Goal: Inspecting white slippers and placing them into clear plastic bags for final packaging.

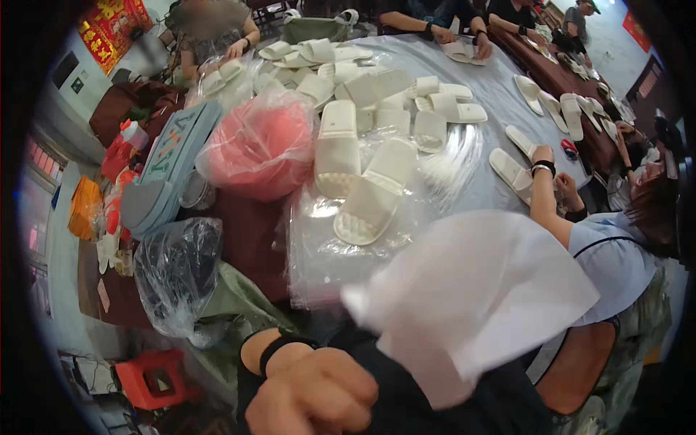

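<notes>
The left hand (pixel 315 395) is nearest, back turned up, a black band (pixel 283 346) round its wrist; its fingers look bent, but palm and fingertips are hidden, so I cannot tell whether it is closed, or on what; the right hand does not show. To the right of the left hand and a little beyond it, a large white sheet (pixel 500 283) hangs bent and blurred, above the lap; what supports it cannot be seen. Left of the hand, lower down, stands a red stool (pixel 130 384); just beyond the wrist lies green fabric (pixel 250 301), with a crumpled clear bag (pixel 177 264) at its left.

Straight beyond the hand are flat clear bags (pixel 319 257), two white slippers (pixel 377 192) lying over them; beyond and left of the hand, a pink bundle (pixel 264 145) in clear plastic sits beside a grey-blue slab (pixel 181 152). Well to the right of the hand, a co-worker in a pale blue top (pixel 609 254) reaches toward white slippers (pixel 510 174); farther ahead of the hand rises a slipper pile (pixel 377 90); farthest off, other people sit around the tables, one handling slippers (pixel 460 52).
</notes>
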Demonstrator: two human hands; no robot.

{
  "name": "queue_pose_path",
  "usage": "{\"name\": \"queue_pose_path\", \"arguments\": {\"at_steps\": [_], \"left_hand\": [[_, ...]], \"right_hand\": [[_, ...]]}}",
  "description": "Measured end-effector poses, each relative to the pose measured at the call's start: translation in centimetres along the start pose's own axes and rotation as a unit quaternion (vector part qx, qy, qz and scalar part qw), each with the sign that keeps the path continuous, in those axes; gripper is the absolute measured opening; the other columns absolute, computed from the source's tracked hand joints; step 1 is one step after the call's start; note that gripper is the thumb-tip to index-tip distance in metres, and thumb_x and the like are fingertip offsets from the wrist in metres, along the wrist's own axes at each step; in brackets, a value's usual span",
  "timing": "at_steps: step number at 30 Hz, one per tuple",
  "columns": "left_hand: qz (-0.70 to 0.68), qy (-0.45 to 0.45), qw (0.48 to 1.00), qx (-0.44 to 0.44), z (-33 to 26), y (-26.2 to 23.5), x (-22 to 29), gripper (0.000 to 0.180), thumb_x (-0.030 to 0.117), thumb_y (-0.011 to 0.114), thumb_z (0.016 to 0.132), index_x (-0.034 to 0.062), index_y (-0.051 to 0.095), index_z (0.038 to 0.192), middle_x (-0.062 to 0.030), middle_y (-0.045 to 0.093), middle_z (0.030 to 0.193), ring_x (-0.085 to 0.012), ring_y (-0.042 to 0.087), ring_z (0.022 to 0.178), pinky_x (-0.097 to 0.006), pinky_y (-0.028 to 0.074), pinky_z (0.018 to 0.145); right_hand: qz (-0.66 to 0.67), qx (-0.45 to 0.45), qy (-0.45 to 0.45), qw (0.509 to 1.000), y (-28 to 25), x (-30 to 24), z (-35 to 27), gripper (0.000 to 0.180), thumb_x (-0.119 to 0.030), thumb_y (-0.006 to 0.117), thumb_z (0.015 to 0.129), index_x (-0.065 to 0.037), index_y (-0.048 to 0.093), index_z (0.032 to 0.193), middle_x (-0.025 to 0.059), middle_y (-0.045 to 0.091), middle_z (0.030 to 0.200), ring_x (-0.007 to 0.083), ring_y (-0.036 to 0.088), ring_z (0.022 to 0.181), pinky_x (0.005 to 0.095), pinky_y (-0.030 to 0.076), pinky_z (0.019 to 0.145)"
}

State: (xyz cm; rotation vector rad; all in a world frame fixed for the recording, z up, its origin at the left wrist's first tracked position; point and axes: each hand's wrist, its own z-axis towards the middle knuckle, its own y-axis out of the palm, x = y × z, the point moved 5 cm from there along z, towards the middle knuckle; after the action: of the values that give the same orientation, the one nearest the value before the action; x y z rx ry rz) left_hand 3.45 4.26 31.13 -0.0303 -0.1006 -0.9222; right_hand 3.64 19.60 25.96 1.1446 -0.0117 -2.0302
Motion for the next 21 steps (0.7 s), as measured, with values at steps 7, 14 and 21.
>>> {"name": "queue_pose_path", "arguments": {"at_steps": [7,14,21], "left_hand": [[0.11,-0.044,0.982,0.147,-3.5,1.7,-1.7,0.022,0.005,0.05,0.09,0.0016,0.059,0.07,-0.0096,0.057,0.059,-0.0123,0.04,0.039,-0.028,0.028,0.035],[0.069,-0.023,0.989,0.128,-4.5,2.1,-1.7,0.019,0.008,0.047,0.091,0.0016,0.06,0.077,-0.0054,0.051,0.057,-0.011,0.037,0.038,-0.028,0.023,0.034],[0.037,-0.006,0.994,0.099,-3.6,1.0,-1.7,0.019,0.007,0.047,0.092,0.0025,0.061,0.08,-0.0048,0.053,0.06,-0.0119,0.039,0.04,-0.028,0.024,0.035]], "right_hand": [[0.204,-0.228,-0.254,0.918,3.7,-1.0,3.3,0.029,-0.016,0.061,0.09,0.005,0.062,0.11,0.0215,0.064,0.101,0.0339,0.061,0.088,0.0412,0.045,0.08],[0.178,-0.093,-0.315,0.928,5.1,-2.1,2.7,0.02,-0.007,0.06,0.09,0.01,0.066,0.098,0.0224,0.065,0.089,0.0338,0.06,0.074,0.0424,0.044,0.071],[0.177,-0.028,-0.196,0.964,4.9,-2.5,2.5,0.013,-0.001,0.063,0.086,0.01,0.068,0.093,0.0219,0.065,0.082,0.0303,0.058,0.065,0.043,0.042,0.067]]}}
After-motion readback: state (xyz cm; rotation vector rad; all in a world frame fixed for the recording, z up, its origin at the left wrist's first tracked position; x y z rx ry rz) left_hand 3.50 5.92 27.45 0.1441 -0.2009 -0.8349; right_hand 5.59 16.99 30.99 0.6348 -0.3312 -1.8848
